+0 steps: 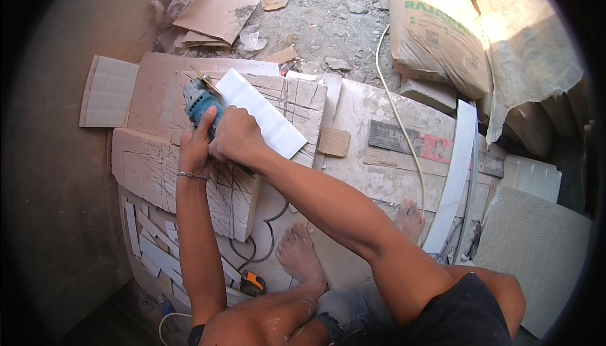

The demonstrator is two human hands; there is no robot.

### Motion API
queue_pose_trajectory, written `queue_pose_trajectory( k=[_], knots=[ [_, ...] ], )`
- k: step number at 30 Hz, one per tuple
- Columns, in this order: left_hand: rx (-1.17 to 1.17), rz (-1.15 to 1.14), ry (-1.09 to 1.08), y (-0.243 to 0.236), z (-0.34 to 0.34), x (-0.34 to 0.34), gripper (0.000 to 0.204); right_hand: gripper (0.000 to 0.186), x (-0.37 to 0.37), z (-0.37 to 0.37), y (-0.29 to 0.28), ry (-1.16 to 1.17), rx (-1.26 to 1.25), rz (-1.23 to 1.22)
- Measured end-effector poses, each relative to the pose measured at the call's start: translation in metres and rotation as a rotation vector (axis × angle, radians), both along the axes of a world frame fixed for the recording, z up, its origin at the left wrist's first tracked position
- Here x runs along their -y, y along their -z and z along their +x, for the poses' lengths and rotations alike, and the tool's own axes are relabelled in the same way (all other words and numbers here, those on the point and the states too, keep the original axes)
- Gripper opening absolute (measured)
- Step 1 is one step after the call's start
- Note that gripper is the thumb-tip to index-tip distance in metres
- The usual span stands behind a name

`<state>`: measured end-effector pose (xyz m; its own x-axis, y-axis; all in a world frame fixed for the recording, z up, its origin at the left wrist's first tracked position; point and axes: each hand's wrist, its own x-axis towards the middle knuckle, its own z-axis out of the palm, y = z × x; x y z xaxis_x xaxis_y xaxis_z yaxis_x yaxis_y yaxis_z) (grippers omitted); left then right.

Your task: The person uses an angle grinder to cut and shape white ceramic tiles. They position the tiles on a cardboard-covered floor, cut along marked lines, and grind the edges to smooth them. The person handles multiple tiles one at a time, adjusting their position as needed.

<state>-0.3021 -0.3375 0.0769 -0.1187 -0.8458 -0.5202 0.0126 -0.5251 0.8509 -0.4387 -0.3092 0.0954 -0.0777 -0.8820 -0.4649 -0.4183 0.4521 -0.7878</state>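
A teal angle grinder (201,104) with a grey metal head lies across the far edge of a scored, pale block (218,185). My left hand (196,147) is wrapped round the grinder's body, its thumb stretched along the side. Closed in a fist, my right hand (238,134) grips the same tool just to the right. The grinder's disc (205,80) shows edge-on by the upper left corner of a white tile strip (262,114). This tile rests slanting on the block. My palms hide the grinder's rear part.
Narrow tile offcuts (158,245) and an orange-black tape measure (252,283) lie near my left arm. A dark cable (271,235) loops beside my foot. A pale cord (401,109) crosses the floor. A full sack (435,34) and long tile strip (451,182) stand right.
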Motion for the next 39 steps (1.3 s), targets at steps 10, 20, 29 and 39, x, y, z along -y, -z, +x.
queue_pose_trajectory(
  k=[10,20,29,39],
  knots=[
    [0.015,-0.005,-0.021,-0.004,-0.007,-0.004,0.047,0.046,0.0,-0.002,0.003,-0.006,0.016,0.014],
    [-0.011,-0.03,-0.014,-0.002,-0.007,-0.006,0.047,0.045,-0.004,-0.003,0.003,0.001,0.024,0.01],
    [0.012,-0.019,-0.021,-0.004,-0.008,-0.009,0.046,0.045,-0.006,-0.005,0.001,0.001,0.031,0.013],
    [0.049,0.003,0.012,-0.006,-0.007,-0.01,0.055,0.044,-0.008,-0.006,-0.001,0.015,0.042,0.026]
  ],
)
